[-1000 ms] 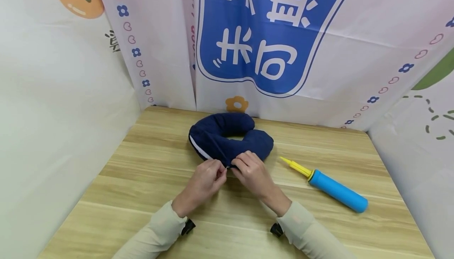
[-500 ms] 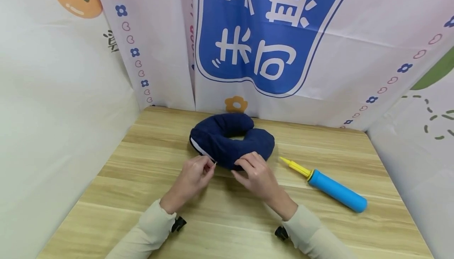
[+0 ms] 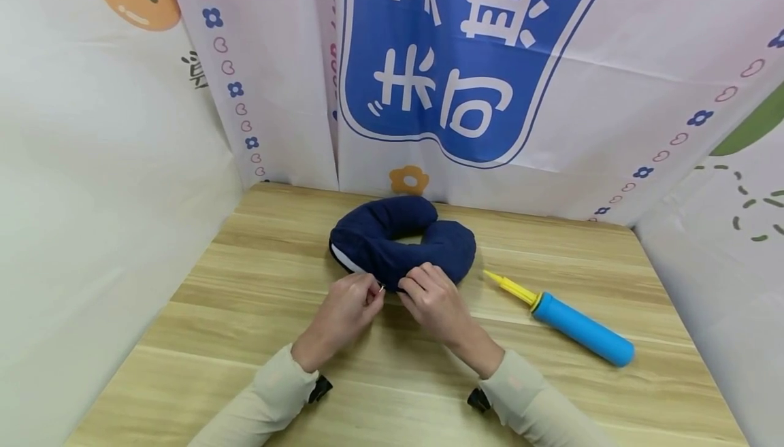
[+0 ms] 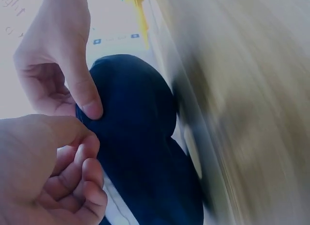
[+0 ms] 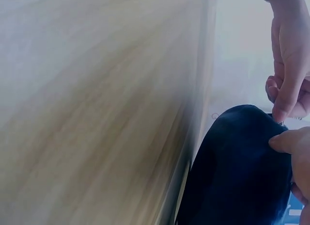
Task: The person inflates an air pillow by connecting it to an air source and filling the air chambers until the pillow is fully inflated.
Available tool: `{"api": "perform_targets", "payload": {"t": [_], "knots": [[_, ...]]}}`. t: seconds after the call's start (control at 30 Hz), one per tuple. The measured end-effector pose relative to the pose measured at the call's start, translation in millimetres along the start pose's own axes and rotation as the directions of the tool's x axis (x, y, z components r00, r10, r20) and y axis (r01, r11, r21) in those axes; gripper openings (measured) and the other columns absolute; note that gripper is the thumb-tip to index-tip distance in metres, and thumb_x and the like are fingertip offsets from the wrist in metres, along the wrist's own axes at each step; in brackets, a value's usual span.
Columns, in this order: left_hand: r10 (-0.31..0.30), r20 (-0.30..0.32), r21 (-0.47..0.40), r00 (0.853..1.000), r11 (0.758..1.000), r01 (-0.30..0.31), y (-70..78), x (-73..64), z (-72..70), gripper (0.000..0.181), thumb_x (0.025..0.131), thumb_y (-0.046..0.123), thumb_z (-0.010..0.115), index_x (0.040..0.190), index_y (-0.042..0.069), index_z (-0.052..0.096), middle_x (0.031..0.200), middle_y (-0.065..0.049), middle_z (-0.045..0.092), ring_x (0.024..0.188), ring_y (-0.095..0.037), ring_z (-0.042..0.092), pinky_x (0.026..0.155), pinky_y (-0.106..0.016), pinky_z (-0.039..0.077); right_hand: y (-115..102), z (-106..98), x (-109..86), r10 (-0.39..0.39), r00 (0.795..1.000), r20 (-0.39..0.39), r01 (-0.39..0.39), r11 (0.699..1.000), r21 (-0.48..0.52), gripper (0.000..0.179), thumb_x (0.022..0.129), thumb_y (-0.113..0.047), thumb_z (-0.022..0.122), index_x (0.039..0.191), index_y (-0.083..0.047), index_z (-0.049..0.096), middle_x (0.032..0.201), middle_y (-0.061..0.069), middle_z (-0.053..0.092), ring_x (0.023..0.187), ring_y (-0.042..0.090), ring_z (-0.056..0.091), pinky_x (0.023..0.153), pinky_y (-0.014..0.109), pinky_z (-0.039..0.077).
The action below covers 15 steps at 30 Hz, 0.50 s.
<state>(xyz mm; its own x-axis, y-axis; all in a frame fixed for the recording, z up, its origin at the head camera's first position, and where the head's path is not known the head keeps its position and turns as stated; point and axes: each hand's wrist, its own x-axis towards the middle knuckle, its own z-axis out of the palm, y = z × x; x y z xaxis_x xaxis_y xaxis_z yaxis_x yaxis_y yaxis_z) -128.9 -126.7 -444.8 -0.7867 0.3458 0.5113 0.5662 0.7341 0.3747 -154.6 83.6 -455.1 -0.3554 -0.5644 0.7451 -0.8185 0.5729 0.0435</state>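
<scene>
A navy U-shaped neck pillow (image 3: 398, 251) lies on the wooden table, its gap facing right and away. Along its near left edge the zipper is partly undone, showing a white strip (image 3: 346, 258) inside. My left hand (image 3: 346, 304) pinches the small metal zipper pull (image 3: 382, 288) at the near edge. Just right of it, my right hand (image 3: 436, 301) grips the pillow's near edge between thumb and fingers. In the left wrist view, the right thumb (image 4: 87, 96) presses on the navy fabric, and the white lining (image 4: 116, 203) shows below the left fingers.
To the right of the pillow lies a blue hand pump (image 3: 584, 330) with a yellow nozzle (image 3: 514, 288) pointing toward the pillow. A printed cloth wall (image 3: 294, 93) stands behind the table (image 3: 245, 297), and white panels flank both sides.
My left hand slid left along the pillow's edge with the zipper pull, then came partway back right. My right hand shifted slightly and stays at the near edge.
</scene>
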Motion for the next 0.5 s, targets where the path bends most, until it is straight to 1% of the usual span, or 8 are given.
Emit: {"api": "perform_targets", "payload": {"t": [0.07,0.13,0.23,0.3,0.37,0.43,0.5], "knots": [[0.002,-0.014,-0.012,1.0,1.0,-0.003,0.2,1.1,-0.3,0.024,0.085,-0.001,0.08,0.075,0.012,0.062,0.069,0.005,0.059,0.064,-0.007,0.053,0.06,-0.02,0.046,1,-1,-0.2,0.018,1.0,-0.005,-0.018,1.0,0.014,0.01,0.088,-0.006,0.083,0.091,-0.007,0.074,0.091,0.004,0.069,0.086,0.021,0.061,0.076,0.032,0.053],[0.019,-0.028,-0.026,0.999,0.999,-0.02,-1.2,2.5,-0.5,0.025,0.085,-0.001,0.079,0.073,0.012,0.062,0.068,0.005,0.058,0.063,-0.007,0.052,0.059,-0.02,0.045,2,-2,-0.6,0.035,0.999,-0.007,-0.034,0.999,0.027,0.01,0.088,-0.006,0.084,0.091,-0.007,0.074,0.091,0.004,0.069,0.086,0.021,0.061,0.076,0.032,0.054],[0.04,-0.05,-0.048,0.998,0.998,-0.042,-6.5,3.7,-2.4,0.025,0.086,-0.002,0.077,0.072,0.012,0.061,0.067,0.004,0.059,0.062,-0.005,0.052,0.058,-0.019,0.045,5,-5,-2.2,0.047,0.999,-0.006,-0.047,0.998,0.038,0.01,0.088,-0.007,0.084,0.091,-0.007,0.074,0.092,0.004,0.069,0.086,0.021,0.062,0.077,0.033,0.054],[0.031,-0.071,-0.051,0.997,0.998,-0.034,-11.9,3.4,-4.7,0.025,0.086,-0.003,0.077,0.071,0.012,0.062,0.067,0.003,0.06,0.062,-0.005,0.053,0.057,-0.018,0.046,8,-8,-4.2,0.057,0.998,-0.003,-0.057,0.997,0.046,0.01,0.088,-0.007,0.084,0.091,-0.007,0.074,0.093,0.004,0.069,0.086,0.021,0.062,0.077,0.033,0.054],[0.003,-0.087,-0.058,0.996,0.998,-0.008,-17.8,2.3,-7.6,0.025,0.085,-0.004,0.078,0.071,0.011,0.063,0.067,0.002,0.062,0.061,-0.005,0.054,0.056,-0.018,0.047,9,-11,-6.2,0.074,0.997,-0.004,-0.074,0.996,0.059,0.011,0.087,-0.006,0.085,0.091,-0.007,0.074,0.093,0.004,0.07,0.087,0.021,0.062,0.078,0.034,0.054],[-0.014,-0.09,-0.061,0.996,0.998,0.008,-22.6,1.1,-9.6,0.024,0.085,-0.004,0.08,0.072,0.01,0.066,0.068,0.001,0.066,0.061,-0.005,0.057,0.055,-0.018,0.049,11,-14,-7.8,0.098,0.995,-0.008,-0.097,0.993,0.073,0.014,0.084,-0.004,0.087,0.09,-0.007,0.074,0.092,0.004,0.069,0.086,0.021,0.062,0.078,0.034,0.054],[-0.021,-0.079,-0.07,0.997,0.997,0.015,-25.3,0.0,-10.0,0.022,0.085,-0.003,0.081,0.074,0.01,0.067,0.07,0.0,0.068,0.062,-0.005,0.06,0.055,-0.017,0.05,9,-16,-7.7,0.111,0.994,-0.011,-0.109,0.991,0.081,0.019,0.08,-0.005,0.09,0.09,-0.006,0.073,0.092,0.004,0.069,0.085,0.021,0.062,0.078,0.034,0.054]]}}
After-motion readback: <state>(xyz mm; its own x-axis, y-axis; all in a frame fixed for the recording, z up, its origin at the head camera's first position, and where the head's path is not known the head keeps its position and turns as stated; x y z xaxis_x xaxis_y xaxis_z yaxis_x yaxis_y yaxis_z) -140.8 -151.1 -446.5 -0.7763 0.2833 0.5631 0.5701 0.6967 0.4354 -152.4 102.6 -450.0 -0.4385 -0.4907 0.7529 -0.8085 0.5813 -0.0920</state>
